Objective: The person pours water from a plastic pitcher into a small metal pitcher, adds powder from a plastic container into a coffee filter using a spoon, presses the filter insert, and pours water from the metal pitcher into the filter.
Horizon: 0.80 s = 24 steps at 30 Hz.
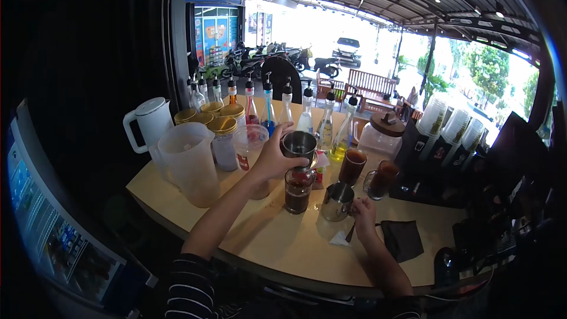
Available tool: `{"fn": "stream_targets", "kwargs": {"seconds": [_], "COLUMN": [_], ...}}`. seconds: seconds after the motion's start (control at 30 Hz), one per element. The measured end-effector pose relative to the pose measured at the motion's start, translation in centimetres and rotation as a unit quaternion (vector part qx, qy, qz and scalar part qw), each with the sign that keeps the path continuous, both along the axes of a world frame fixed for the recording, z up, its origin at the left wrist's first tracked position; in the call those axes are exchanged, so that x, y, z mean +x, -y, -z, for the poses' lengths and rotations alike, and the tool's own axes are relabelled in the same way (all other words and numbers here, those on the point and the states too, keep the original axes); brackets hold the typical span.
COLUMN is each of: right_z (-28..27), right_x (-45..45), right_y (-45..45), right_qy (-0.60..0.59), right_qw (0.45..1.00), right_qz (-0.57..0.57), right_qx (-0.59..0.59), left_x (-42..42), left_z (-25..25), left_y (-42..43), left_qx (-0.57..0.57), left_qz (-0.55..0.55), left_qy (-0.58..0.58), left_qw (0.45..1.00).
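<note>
My left hand (275, 158) is closed around a round metal cup (299, 143), its dark opening facing up toward me. Directly below that cup stands a glass mug (297, 194) part-filled with brown drink; whether the two touch I cannot tell. With its fingers round the handle, my right hand (364, 215) grips a steel milk pitcher (337, 203) low over the counter. Behind the pitcher are a glass of dark brown drink (352, 168) and a glass mug of the same colour (381, 180). A small white scrap (339, 238) lies below the pitcher.
A large plastic jug (188, 165) and a white kettle (152, 121) stand at left beside gold-lidded jars (224, 142). Several pump bottles (307, 115) line the counter's back edge. At right are a dark cloth (402, 240), a brown-lidded jar (383, 136) and stacked plastic cups (455, 124).
</note>
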State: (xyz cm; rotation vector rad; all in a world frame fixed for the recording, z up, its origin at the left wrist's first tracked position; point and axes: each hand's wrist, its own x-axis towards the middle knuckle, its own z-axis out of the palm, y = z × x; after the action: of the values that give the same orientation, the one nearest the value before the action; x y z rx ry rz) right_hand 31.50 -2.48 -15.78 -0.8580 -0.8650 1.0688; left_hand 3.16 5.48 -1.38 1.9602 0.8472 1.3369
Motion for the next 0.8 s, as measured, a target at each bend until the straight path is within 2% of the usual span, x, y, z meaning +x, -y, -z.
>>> {"fn": "stream_targets", "kwargs": {"seconds": [0.23,0.3,0.4,0.53,0.8], "right_z": [0.2,0.5,0.0,0.3,0.4], "right_x": [-0.2,0.0,-0.3,-0.3,-0.4], "right_y": [0.1,-0.4,-0.1,-0.2,-0.1], "right_qy": [0.01,0.057,0.059,0.054,0.068], "right_qw": [1.0,0.998,0.998,0.998,0.997], "right_qz": [0.005,0.017,0.01,-0.001,-0.012], "right_qx": [-0.013,-0.006,-0.021,-0.019,-0.016], "left_x": [0.1,0.3,0.2,-0.1,0.4], "left_z": [0.9,0.8,1.1,2.6,3.4], "left_y": [0.2,0.5,2.2,2.2,2.6], "left_qx": [-0.019,-0.015,-0.071,-0.052,0.003], "left_qz": [0.017,0.024,0.059,0.072,0.023], "left_qy": [-0.004,0.001,0.025,0.013,-0.065], "left_qw": [1.0,1.0,0.995,0.996,0.998]}}
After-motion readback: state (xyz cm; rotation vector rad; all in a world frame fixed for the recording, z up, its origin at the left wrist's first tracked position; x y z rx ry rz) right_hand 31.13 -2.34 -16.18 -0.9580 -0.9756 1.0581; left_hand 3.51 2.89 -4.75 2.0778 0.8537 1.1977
